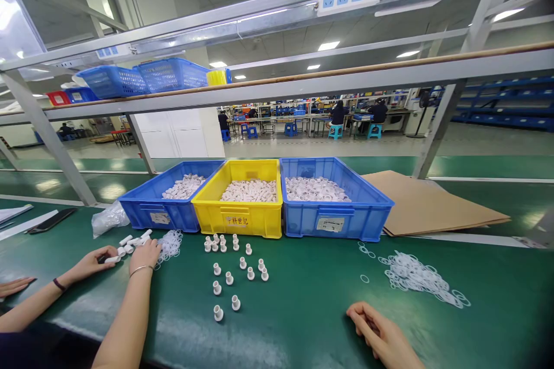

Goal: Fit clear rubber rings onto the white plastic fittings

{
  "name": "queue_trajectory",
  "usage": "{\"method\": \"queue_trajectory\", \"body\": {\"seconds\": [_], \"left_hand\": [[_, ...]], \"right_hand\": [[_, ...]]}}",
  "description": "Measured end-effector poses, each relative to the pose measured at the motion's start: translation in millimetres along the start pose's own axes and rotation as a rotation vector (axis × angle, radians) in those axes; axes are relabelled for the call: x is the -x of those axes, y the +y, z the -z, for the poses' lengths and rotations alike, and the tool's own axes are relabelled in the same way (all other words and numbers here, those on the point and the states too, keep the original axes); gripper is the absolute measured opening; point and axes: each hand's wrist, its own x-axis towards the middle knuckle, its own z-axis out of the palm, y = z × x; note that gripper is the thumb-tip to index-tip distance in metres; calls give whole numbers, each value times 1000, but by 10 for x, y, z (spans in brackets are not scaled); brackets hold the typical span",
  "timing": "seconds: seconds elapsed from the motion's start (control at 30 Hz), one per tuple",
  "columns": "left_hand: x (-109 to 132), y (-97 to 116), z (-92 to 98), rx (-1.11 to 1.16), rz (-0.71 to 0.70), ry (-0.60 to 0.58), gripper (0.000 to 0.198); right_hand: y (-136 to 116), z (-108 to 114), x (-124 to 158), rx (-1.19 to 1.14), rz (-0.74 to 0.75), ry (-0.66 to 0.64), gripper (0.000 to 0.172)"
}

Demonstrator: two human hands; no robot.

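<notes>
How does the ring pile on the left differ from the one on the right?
The right pile sprawls wider, with stray rings lying apart; the left pile is more compact. A braceleted hand is beside the left pile; no hand touches the right pile. Both are white rings on the green tabletop.

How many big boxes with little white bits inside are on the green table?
3: blue box on the left, yellow box in the middle, another blue box on the right.

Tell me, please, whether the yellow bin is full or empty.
Partly filled: the yellow bin holds white pieces, with its back wall showing above them.
</notes>
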Motion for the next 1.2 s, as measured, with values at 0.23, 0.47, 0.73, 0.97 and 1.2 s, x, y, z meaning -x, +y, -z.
{"method": "queue_trajectory", "body": {"seconds": [0.23,0.47,0.73,0.97,1.2], "left_hand": [[-40,103,-44,-239,-24,-103,46],[205,350,436,-20,-17,-47,38],[1579,2895,1236,1768,-178,-32,33],[1985,3733,1524,2365,-276,-158,41],[1993,3823,1493,3006,-277,-615,34]], "right_hand": [[58,38,-32,33,-9,-74,53],[81,3,-25,27,15,-35,54],[106,37,-49,9,-30,-103,59],[91,44,-38,29,-27,-120,61],[101,35,-54,28,-25,-109,59]]}}
